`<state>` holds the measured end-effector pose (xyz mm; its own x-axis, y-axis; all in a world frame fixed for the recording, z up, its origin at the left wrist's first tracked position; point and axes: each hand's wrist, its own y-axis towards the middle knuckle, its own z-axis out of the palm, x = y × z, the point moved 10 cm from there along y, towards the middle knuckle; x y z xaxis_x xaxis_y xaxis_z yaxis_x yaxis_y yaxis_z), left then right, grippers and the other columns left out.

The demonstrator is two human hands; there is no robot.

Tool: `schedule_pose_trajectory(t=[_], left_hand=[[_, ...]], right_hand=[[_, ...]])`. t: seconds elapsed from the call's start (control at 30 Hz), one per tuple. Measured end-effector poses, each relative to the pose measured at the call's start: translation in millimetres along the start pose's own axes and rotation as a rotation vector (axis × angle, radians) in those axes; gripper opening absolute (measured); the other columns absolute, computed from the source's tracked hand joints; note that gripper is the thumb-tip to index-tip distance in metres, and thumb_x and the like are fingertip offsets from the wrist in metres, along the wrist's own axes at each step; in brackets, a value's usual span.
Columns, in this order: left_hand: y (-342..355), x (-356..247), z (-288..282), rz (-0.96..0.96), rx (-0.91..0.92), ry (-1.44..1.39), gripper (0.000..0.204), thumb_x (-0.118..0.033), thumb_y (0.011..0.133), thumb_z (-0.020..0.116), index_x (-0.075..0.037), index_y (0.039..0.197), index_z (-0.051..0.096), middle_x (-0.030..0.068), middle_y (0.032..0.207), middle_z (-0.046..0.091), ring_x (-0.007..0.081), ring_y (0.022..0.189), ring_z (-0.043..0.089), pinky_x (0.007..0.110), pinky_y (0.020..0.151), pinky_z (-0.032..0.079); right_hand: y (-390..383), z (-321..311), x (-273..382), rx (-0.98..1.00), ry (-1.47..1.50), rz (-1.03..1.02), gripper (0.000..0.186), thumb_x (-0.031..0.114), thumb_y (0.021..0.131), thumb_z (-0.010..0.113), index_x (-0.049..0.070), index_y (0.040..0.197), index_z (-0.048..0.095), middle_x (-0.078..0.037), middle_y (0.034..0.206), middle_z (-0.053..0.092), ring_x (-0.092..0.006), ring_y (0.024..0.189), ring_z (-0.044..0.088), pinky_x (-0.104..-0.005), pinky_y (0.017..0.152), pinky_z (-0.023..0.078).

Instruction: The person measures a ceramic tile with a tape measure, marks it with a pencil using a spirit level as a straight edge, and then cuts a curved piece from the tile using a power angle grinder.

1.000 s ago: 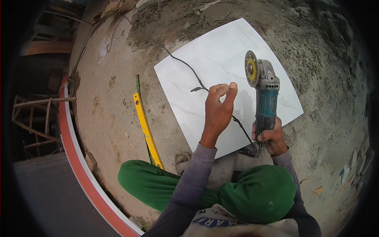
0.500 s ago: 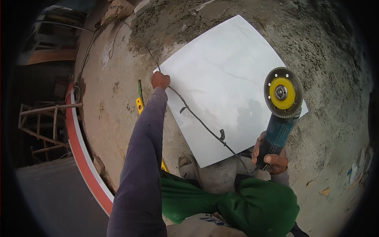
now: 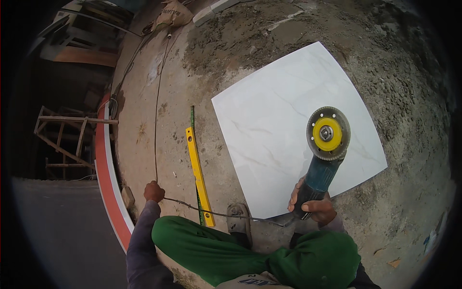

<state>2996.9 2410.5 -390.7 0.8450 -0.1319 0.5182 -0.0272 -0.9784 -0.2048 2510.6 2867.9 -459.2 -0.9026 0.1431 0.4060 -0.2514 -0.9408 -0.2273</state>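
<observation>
My right hand [image 3: 313, 207] grips the teal and black angle grinder [image 3: 321, 176], held upright with its yellow-centred disc [image 3: 327, 132] at the top, over the large white marble-patterned tile [image 3: 260, 120] on the ground. My left hand [image 3: 154, 191] is closed on the black power cord [image 3: 183, 202], out to the left beside my knee. The cord runs from the grinder to this hand and on up the ground. A yellow spirit level [image 3: 196, 171] lies left of the tile, over a thin green strip [image 3: 192, 115].
Wet grey mortar [image 3: 250, 33] and rubble surround the tile's far and right sides. A sack [image 3: 171, 17] lies at the back. Along the left runs a red-and-white edge [image 3: 113, 202] above a dark lower level, with a wooden frame [image 3: 72, 144] beside it.
My left hand has pulled the cord off the tile, out to the lower left. The grinder has turned so its disc faces up toward me.
</observation>
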Motion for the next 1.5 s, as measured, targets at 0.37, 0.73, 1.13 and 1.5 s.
schedule_pose_trajectory(t=[0.37, 0.73, 1.13, 1.5], left_hand=[[-61.2, -188.0, 128.0, 1.184, 0.547, -0.058, 0.036, -0.042, 0.090, 0.081, -0.012, 0.110, 0.081, 0.0104, 0.099, 0.081, 0.0332, 0.096, 0.079, 0.046, 0.083, 0.063], [-71.8, -358.8, -122.6, 0.967, 0.538, -0.136, 0.042, -0.033, 0.108, 0.064, 0.004, 0.094, 0.078, 0.0114, 0.078, 0.081, 0.0195, 0.070, 0.081, 0.034, 0.072, 0.063], [-397.4, -609.2, -178.5, 1.416, 1.113, -1.243, 0.071, -0.054, 0.113, 0.055, 0.007, 0.149, 0.055, 0.0137, 0.131, 0.071, 0.0217, 0.124, 0.066, 0.042, 0.109, 0.050], [-383.2, -606.8, -144.4, 0.944, 1.531, -2.008, 0.059, -0.047, 0.114, 0.057, 0.003, 0.146, 0.058, 0.0114, 0.131, 0.071, 0.0168, 0.114, 0.070, 0.034, 0.101, 0.057]], right_hand=[[-60.8, -80.9, 57.9, -0.489, -0.578, -0.208, 0.067, 0.005, 0.069, 0.085, -0.004, 0.129, 0.057, -0.009, 0.102, 0.069, -0.0192, 0.089, 0.070, -0.0364, 0.080, 0.060], [-171.2, -65.6, 101.8, -0.805, -0.689, -0.432, 0.074, 0.005, 0.069, 0.080, 0.001, 0.138, 0.051, -0.009, 0.103, 0.069, -0.0196, 0.088, 0.071, -0.0348, 0.077, 0.060], [-119.1, -109.2, 120.8, -0.707, -0.504, -0.340, 0.049, 0.010, 0.067, 0.071, -0.003, 0.113, 0.062, -0.014, 0.091, 0.071, -0.0238, 0.073, 0.073, -0.0383, 0.071, 0.064], [-32.3, -66.0, 111.2, -0.811, -0.873, -0.231, 0.045, 0.013, 0.076, 0.079, -0.006, 0.114, 0.065, -0.009, 0.092, 0.071, -0.0169, 0.080, 0.069, -0.0326, 0.073, 0.057]])
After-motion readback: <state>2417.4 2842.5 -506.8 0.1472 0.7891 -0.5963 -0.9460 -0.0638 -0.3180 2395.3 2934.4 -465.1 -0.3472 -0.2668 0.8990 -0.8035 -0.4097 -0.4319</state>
